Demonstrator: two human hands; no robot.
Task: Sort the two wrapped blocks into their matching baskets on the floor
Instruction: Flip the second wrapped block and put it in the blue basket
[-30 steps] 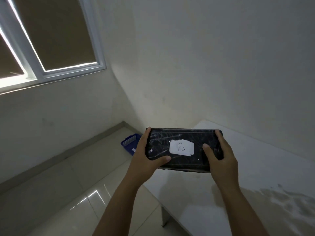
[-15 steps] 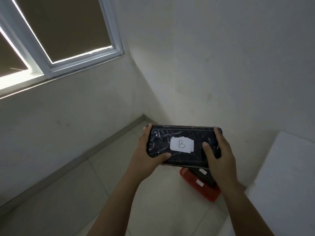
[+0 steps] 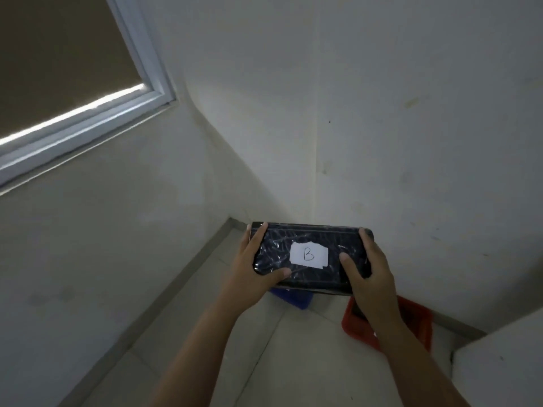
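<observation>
Pale tile covers the floor [image 3: 308,356] below you, its joints running toward a room corner where two off-white walls meet. A grey skirting strip follows the base of the left wall [image 3: 117,230]. High on that wall, at the upper left, sits a white-framed window [image 3: 88,113] with a dark blind drawn down and a bright strip of light along its lower edge. At the lower right, a white table corner [image 3: 499,371] juts into view.

One word of writing can be read: a hand-drawn "B" on a torn white paper label [image 3: 308,254], stuck to the middle of the upper face of the wrapped block [image 3: 305,257].

That block is long, flat and black, sealed in glossy crinkled film that catches small highlights. You hold it level in the air, out in front of you, above the floor corner. Your left hand [image 3: 255,271] clasps its left end, thumb laid across the top face and fingers curled over the far edge. Your right hand [image 3: 370,277] clasps the right end in the same way.

Beneath the block on the floor, a blue basket [image 3: 293,299] shows only as a sliver. A red basket [image 3: 411,324] stands just to its right against the wall, partly hidden by your right wrist, with something dark inside that you cannot make out clearly.
</observation>
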